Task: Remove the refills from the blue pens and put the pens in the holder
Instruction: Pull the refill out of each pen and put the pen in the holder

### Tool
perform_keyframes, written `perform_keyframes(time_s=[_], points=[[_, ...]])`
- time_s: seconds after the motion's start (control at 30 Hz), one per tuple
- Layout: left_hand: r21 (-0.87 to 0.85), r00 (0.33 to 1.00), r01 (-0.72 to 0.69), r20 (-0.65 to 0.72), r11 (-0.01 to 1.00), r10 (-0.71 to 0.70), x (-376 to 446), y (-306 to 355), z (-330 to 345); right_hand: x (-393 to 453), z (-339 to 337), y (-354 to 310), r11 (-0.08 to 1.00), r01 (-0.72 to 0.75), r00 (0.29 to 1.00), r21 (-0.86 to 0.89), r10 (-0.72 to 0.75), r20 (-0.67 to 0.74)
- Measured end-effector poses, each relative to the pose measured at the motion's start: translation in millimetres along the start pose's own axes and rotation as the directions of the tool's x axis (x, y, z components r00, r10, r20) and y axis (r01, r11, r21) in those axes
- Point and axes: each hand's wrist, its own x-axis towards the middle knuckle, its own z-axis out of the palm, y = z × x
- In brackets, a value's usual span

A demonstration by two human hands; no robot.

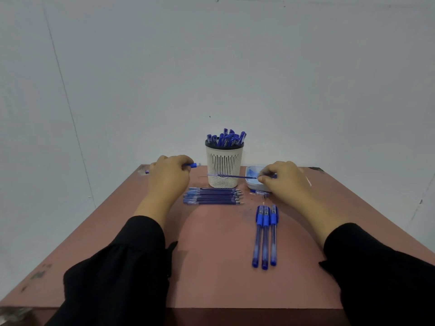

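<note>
My left hand [168,176] is closed around a blue pen barrel [193,165] whose open grip end points right. My right hand [286,182] pinches a thin blue refill [231,176], held level in front of the holder and fully out of the barrel. The cream slotted holder [224,169] stands at the back centre with several blue pens [227,137] upright in it. Several removed refills [213,196] lie in a row just before the holder. Three capped blue pens [265,236] lie side by side on the right.
A shallow pale blue tray [251,182] sits right of the holder, partly under my right hand. A small pen part [260,192] lies before it. The reddish table [211,267] ends at a white wall behind.
</note>
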Motion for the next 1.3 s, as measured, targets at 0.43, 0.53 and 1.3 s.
perform_keyframes(time_s=[0.43,0.53,1.3], points=[[0.023,0.999,-0.018,0.042,1.0,0.017,-5,8,1,-6,20,-30,0.987,0.048,0.978,-0.151,-0.016,0.208],[0.029,0.999,-0.022,0.041,0.999,0.021,-5,9,1,-5,20,-30,0.987,0.044,0.974,-0.155,-0.008,0.228],[0.098,0.971,-0.214,0.133,0.972,0.201,-8,18,23,39,-5,49,0.948,-0.277,0.927,-0.159,0.307,0.215]])
